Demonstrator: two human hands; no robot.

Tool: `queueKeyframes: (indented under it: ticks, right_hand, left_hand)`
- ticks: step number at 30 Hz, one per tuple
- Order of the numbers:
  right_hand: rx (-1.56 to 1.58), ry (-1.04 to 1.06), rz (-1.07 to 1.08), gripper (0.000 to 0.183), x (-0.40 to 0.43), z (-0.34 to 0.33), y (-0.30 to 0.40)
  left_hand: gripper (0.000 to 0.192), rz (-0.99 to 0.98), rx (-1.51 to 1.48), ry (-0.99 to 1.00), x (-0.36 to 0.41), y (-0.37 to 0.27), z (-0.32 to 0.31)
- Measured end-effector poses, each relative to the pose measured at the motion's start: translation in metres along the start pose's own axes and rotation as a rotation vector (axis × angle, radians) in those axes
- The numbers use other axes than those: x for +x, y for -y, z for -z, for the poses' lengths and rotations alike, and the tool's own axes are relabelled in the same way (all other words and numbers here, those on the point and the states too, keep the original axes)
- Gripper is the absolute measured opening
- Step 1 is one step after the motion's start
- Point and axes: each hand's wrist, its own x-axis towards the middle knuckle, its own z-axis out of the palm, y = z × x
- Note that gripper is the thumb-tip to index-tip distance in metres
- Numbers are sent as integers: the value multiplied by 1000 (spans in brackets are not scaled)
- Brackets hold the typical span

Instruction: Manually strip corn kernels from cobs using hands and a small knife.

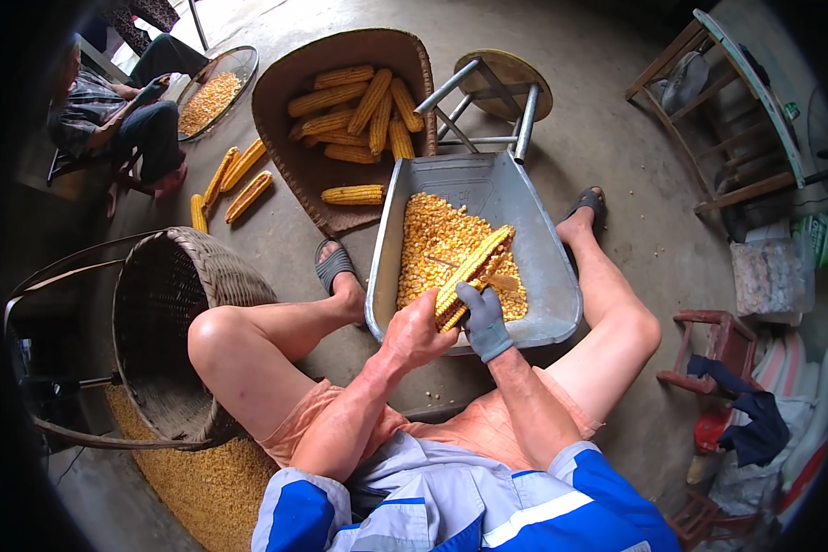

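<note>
My bare left hand [419, 332] is closed around the lower end of a dried corn cob [474, 269], which slants up to the right. Some rows of kernels are stripped from its side. My right hand [483, 319], in a grey glove, presses on the cob's lower right side with its fingers bent around it. Both hands are over the near part of a grey tub [548, 276] between my legs, where loose corn kernels [431, 238] lie heaped. Beyond the tub's left side, a brown scoop-shaped basket [276, 96] holds several whole cobs [328, 99].
Several cobs [249, 196] lie on the floor left of the scoop basket. A woven basket [231, 272] lies tipped by my left knee, near spread kernels [200, 483]. An overturned stool [504, 86] touches the tub's far end. A seated person [103, 110] is at the far left.
</note>
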Motion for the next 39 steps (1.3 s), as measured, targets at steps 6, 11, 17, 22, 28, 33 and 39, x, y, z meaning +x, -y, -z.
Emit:
queueKeyframes:
  ticks: [6, 11, 17, 22, 28, 33, 39]
  right_hand:
    - [1, -5, -60, 24, -7, 6, 11]
    - [-10, 22, -119, 28, 1, 2, -1]
    - [-105, -9, -6, 30, 5, 0, -9]
    - [-34, 32, -8, 30, -1, 1, -2]
    - [18, 85, -64, 30, -1, -4, -3]
    - [-184, -16, -122, 30, 0, -5, -10]
    - [-12, 92, 33, 30, -5, -1, -4]
  left_hand:
    - [50, 84, -95, 65, 2, -6, 6]
    - [51, 94, 39, -16, -2, -2, -2]
    - [55, 67, 121, -26, -3, 3, -7]
    - [56, 166, -56, 97, 4, 3, 1]
    - [55, 97, -11, 15, 1, -2, 3]
    - [49, 95, 54, 45, -1, 1, 1]
    - [50, 105, -31, 107, 3, 2, 3]
